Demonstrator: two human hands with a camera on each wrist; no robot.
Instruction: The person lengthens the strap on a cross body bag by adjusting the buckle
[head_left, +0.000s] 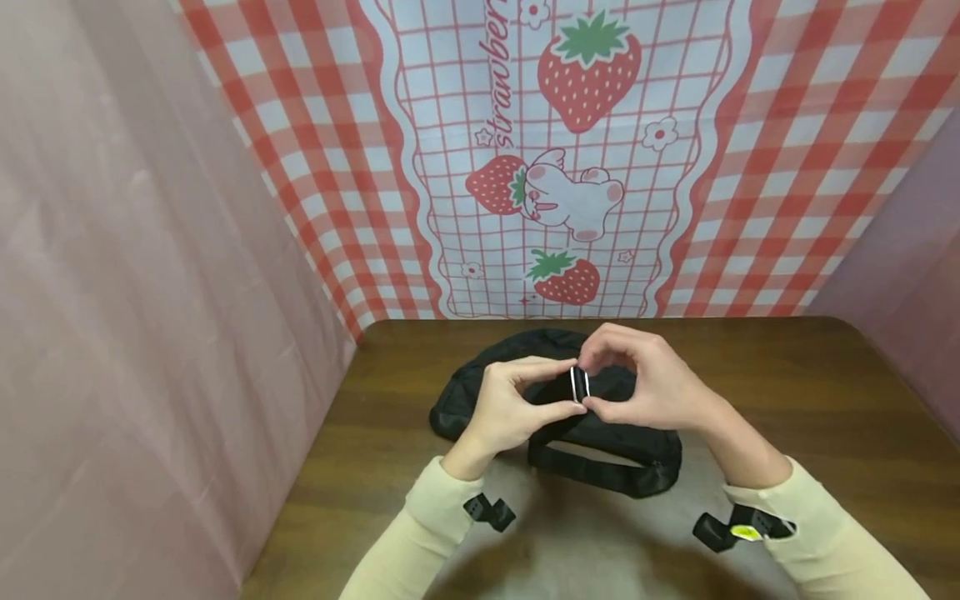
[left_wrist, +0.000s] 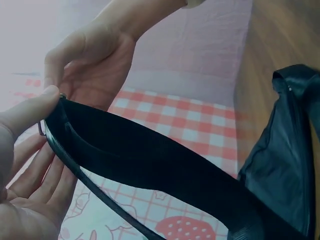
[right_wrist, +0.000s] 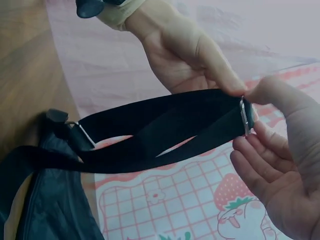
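A black fabric bag [head_left: 457, 404] lies on the wooden table, its wide black strap [right_wrist: 195, 115] raised off it in a loop. At the strap's end sits a thin silver metal slider buckle [right_wrist: 244, 117]. My left hand [head_left: 506, 408] pinches one side of the buckle between thumb and fingers. From the opposite side my right hand [head_left: 660, 383] pinches it too, the fingertips of both hands nearly meeting. In the right wrist view, a second metal ring [right_wrist: 86, 135] joins the strap near the bag. Webbing hides part of the buckle in the left wrist view.
The brown table [head_left: 810, 400] runs back to a red-checked cloth [head_left: 315, 125] with strawberry prints. A pink curtain [head_left: 135, 292] hangs at the left, another drape [head_left: 900, 217] at the right. Another section of black strap [head_left: 592, 471] lies at the bag's near side.
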